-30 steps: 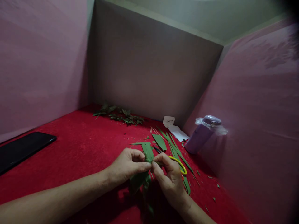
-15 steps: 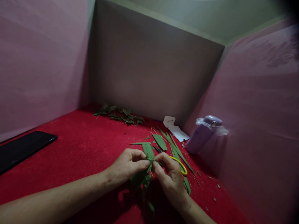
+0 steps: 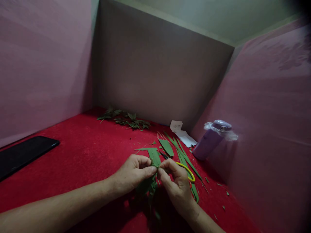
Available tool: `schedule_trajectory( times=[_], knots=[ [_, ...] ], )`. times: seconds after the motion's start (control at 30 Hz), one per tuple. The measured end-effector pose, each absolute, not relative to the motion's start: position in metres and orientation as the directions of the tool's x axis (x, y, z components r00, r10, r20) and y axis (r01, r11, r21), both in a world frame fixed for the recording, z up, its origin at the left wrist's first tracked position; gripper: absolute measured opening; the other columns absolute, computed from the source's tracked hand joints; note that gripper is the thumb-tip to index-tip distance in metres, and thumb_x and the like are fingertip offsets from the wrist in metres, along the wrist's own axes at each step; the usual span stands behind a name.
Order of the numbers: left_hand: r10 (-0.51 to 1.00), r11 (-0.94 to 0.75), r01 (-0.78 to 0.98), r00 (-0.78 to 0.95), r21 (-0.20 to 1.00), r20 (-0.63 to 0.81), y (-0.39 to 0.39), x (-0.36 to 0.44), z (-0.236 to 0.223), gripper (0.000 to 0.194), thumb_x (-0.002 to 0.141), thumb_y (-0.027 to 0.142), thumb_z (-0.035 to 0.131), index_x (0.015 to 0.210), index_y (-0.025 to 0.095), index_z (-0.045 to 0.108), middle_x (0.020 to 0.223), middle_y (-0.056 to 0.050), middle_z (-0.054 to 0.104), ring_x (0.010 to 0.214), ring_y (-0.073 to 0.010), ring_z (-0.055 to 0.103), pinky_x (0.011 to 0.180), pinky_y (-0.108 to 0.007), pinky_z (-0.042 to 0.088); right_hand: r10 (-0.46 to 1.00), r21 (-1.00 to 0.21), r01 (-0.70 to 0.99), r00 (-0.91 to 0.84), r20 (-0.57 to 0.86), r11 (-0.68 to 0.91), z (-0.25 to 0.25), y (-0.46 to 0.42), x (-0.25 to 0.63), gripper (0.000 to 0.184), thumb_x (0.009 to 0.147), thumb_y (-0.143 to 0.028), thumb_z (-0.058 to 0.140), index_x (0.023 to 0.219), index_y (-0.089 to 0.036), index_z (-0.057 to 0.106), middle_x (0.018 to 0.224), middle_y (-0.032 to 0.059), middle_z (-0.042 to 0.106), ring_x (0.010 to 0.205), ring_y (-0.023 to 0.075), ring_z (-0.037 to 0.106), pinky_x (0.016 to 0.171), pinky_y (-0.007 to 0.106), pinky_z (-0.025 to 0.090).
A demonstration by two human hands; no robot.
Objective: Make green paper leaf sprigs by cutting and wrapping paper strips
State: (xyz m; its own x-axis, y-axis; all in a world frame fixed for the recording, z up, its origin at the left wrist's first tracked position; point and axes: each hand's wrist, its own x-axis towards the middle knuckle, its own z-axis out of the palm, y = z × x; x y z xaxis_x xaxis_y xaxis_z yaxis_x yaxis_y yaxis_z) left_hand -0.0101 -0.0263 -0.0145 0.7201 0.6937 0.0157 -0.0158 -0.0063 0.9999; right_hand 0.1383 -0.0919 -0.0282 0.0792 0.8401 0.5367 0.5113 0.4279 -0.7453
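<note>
My left hand [image 3: 138, 170] pinches a bundle of green leaves [image 3: 152, 187] between thumb and forefinger; part of the bundle hangs below in shadow. Close beside it, my right hand [image 3: 176, 181] has its thumb and forefinger pressed together at the edge of the same bundle. Just beyond the fingertips lies a flat green leaf strip [image 3: 154, 156] on the red cloth. Scissors with a yellow-rimmed handle [image 3: 188, 170] lie partly behind my right hand, their dark blades [image 3: 163, 155] pointing away to the left.
Long green leaf blades [image 3: 186, 155] and a broad cut leaf [image 3: 166, 147] lie right of centre. A purple bottle [image 3: 209, 142] in clear plastic leans by the right wall, near white papers [image 3: 186, 138]. Leafy sprigs [image 3: 131, 121] lie at the back; a black phone [image 3: 29, 153] is at left.
Almost nothing differs. Both hands keep their pinch on the leaf bundle, and the fingertips have shifted only very slightly.
</note>
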Motion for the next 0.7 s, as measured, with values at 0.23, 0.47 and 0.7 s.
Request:
schedule_trajectory(
  times=[0.23, 0.47, 0.7],
  knots=[
    [0.694, 0.032, -0.029, 0.720, 0.999, -0.001, -0.0278, -0.0091, -0.0136, 0.029, 0.070, 0.041, 0.060, 0.062, 0.015, 0.053, 0.052, 0.006, 0.046, 0.046, -0.0066, 0.037, 0.048, -0.021, 0.029, 0.843, -0.751, 0.517, 0.100, 0.529, 0.410, -0.0281, -0.0909, 0.1375, 0.016, 0.079, -0.017, 0.049, 0.064, -0.019, 0.045, 0.057, -0.0064, 0.039, 0.052, 0.0089, 0.036, 0.049, 0.020, 0.031],
    [0.708, 0.007, 0.008, 0.706, 1.000, -0.011, -0.0282, -0.0109, -0.0099, 0.030, 0.069, 0.042, 0.060, 0.060, 0.015, 0.053, 0.049, 0.007, 0.042, 0.044, -0.0059, 0.033, 0.044, -0.020, 0.024, 0.857, -0.774, 0.523, 0.147, 0.494, 0.356, -0.0300, -0.0880, 0.1375, 0.015, 0.079, -0.019, 0.049, 0.064, -0.018, 0.046, 0.056, -0.0063, 0.039, 0.051, 0.0091, 0.036, 0.048, 0.021, 0.031],
    [0.743, 0.033, 0.004, 0.668, 0.999, -0.027, -0.0248, -0.0086, -0.0144, 0.026, 0.063, 0.038, 0.066, 0.063, 0.013, 0.059, 0.048, 0.007, 0.045, 0.044, -0.0060, 0.037, 0.045, -0.020, 0.027, 0.854, -0.774, 0.520, 0.148, 0.498, 0.361, -0.0315, -0.0862, 0.1397, 0.015, 0.078, -0.019, 0.048, 0.063, -0.019, 0.045, 0.056, -0.0062, 0.038, 0.051, 0.0095, 0.035, 0.049, 0.021, 0.031]
  ],
)
